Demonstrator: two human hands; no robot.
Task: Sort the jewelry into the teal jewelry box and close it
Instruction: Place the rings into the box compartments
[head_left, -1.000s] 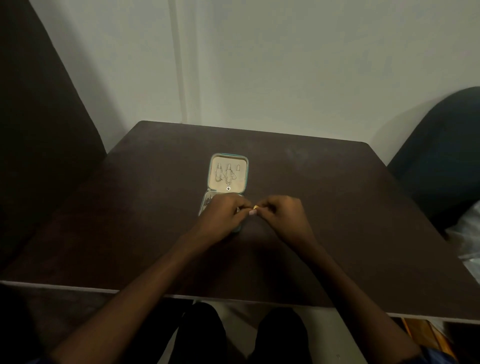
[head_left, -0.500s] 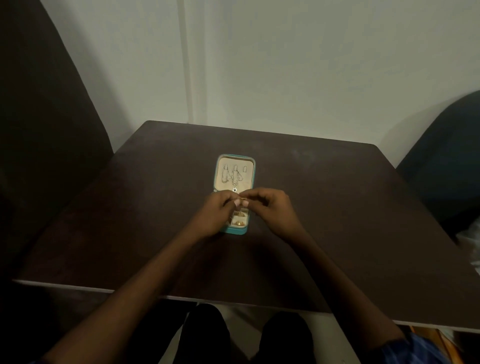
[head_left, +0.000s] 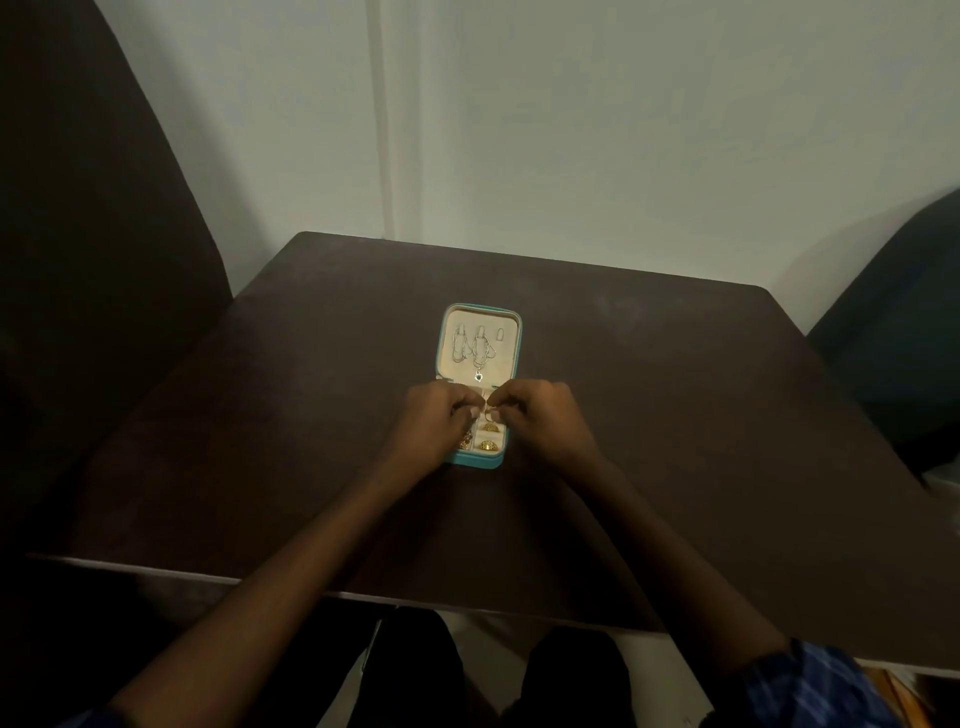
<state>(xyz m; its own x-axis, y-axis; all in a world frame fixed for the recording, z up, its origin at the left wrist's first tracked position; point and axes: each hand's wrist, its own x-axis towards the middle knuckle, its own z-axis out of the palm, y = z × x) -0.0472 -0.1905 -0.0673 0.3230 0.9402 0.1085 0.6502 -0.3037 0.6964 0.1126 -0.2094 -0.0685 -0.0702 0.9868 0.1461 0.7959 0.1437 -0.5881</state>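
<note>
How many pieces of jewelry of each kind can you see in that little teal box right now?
Silver chain necklaces in the lid: 2 (plain chain, chain with dark pendant)
Gold domed pieces in the base: 2 in plain view ()
Gold pieces partly hidden by the left hand: cannot count
Total in plain view: 4

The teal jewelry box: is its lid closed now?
No, the teal jewelry box lies open on the table, its lid folded back with necklaces hanging inside.
</note>
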